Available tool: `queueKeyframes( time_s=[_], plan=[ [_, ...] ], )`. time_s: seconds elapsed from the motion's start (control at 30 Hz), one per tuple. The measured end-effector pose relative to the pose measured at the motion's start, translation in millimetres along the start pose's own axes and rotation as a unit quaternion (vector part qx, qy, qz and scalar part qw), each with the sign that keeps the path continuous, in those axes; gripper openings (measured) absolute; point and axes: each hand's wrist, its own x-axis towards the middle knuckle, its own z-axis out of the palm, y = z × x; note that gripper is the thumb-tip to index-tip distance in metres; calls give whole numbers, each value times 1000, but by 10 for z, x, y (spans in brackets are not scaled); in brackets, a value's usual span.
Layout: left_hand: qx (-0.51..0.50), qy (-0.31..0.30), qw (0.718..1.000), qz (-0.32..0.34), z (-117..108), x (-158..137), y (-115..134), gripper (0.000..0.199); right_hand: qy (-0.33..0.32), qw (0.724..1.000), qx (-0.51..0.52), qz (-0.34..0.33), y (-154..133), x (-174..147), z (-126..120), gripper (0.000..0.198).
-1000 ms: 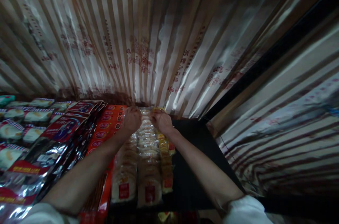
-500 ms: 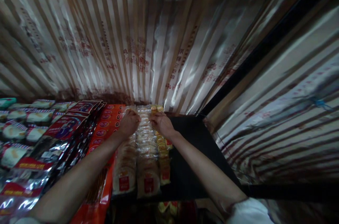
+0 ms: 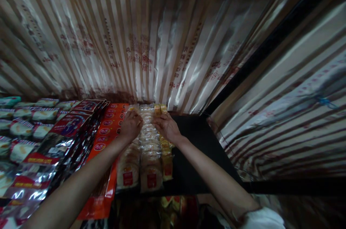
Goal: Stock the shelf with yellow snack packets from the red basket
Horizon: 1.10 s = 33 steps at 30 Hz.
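Observation:
Two long rows of clear-wrapped round, flat baked goods lie on a black shelf: a left row [image 3: 128,167] and a middle row [image 3: 151,166], each with a red label at its front. A narrower row of yellow packets [image 3: 167,160] runs along their right side. My left hand [image 3: 131,125] rests over the far part of the left row, its fingers curled in toward the middle row. Opposite it, my right hand [image 3: 167,127] lies over the yellow packets with bent fingers pointing at the same middle row. Whatever is between the fingers of either hand is hidden and dim.
Orange packets [image 3: 104,139] lie left of the rows, then dark red and black bags [image 3: 63,131], then several white-and-blue wrapped items [image 3: 43,114]. Black shelf surface [image 3: 198,149] extends on the right. A striped sheet [image 3: 151,41] hangs behind, crossed by a dark post [image 3: 259,52].
The view has shifted slightly, so the goods' front ends sit a little higher. Both hands keep nearly the same place by the far part of the rows.

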Motion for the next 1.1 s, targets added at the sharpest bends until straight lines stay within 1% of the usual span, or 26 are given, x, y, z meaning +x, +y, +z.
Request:
queueKeyframes(
  time_s=[0.07,0.1,0.13,0.2,0.3,0.37,0.5,0.57,0.67,0.73,0.8,0.83,0.9,1.0,1.1],
  plan=[
    [5,-30,999,38,-31,-68,11,13,-16,1000,-14,-21,-26,-39,-11,21],
    [8,-47,998,47,-33,-89,15,11,-28,999,-22,-28,-40,-44,-10,18],
    [8,-61,997,48,-25,-100,19,9,-40,998,-28,-34,-53,-41,-6,15],
    [2,-68,997,32,11,-99,23,7,-55,997,-32,-39,-76,-18,8,11],
    [-7,-55,998,7,74,-76,33,9,-55,997,-31,-41,-106,15,17,11],
    [-9,-39,999,-4,93,-73,52,11,-45,998,-40,-37,-128,15,11,14],
    [-10,-2,1000,-29,78,-96,123,12,-19,999,-49,-3,-156,-32,6,16],
    [-11,15,999,-41,65,-103,156,12,-18,999,-36,10,-149,-63,19,15],
    [-14,19,999,-41,54,-106,176,11,-12,1000,-19,18,-115,-113,34,15],
    [-17,25,999,-37,43,-125,169,11,13,1000,-14,18,-96,-152,23,19],
    [-22,46,998,-30,22,-172,157,10,32,999,-4,10,-95,-201,-9,21],
    [-25,55,998,-22,7,-207,153,10,28,1000,5,3,-103,-229,-31,21],
    [-29,56,998,-5,-32,-291,153,11,-7,1000,15,-15,-137,-286,-73,19],
    [-11,17,1000,14,-92,-414,174,13,-60,998,-11,-25,-203,-350,-107,17],
    [11,-13,999,28,-136,-517,219,13,-69,997,-45,-13,-246,-358,-96,17]
  ],
)
